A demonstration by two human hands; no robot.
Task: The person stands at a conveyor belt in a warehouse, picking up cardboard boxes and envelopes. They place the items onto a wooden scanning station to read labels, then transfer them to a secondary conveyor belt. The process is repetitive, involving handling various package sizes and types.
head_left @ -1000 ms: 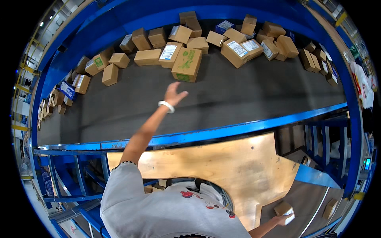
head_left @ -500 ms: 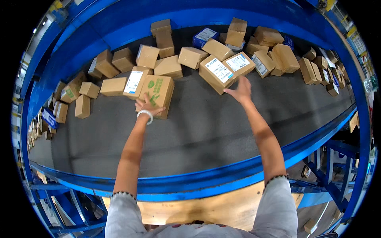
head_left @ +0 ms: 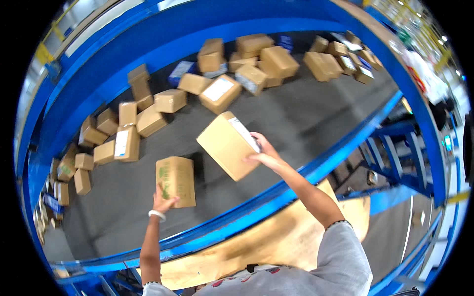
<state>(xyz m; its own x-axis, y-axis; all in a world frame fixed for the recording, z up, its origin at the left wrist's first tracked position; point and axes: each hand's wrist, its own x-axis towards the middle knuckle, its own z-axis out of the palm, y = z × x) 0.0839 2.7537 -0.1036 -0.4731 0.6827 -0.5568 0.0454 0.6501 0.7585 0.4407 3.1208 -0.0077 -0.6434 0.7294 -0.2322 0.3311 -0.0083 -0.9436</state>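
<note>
My right hand (head_left: 266,154) grips a cardboard box (head_left: 224,150) by its right side, thumb underneath and fingers over the white label. This box is tilted and appears raised above the dark conveyor belt (head_left: 316,121). Lower and to the left, my left hand (head_left: 164,200) has its fingers and thumb around the near left corner of another cardboard box (head_left: 180,180) with green print. A dark shadow lies on the belt beside that one; whether it is fully off the belt I cannot tell. A white bracelet (head_left: 157,215) circles my left wrist.
Beyond my hands, several cardboard boxes (head_left: 150,121) lie scattered along the far side of the belt, with a labelled box (head_left: 220,93) nearest. Blue metal edging (head_left: 237,207) runs along the near side, above a wooden board (head_left: 256,237). A blue frame post (head_left: 414,98) rises at the right.
The view has swung and tilted. My right hand has taken hold of a labelled box and drawn it off the group toward me. The green-printed box has come nearer with my left hand.
</note>
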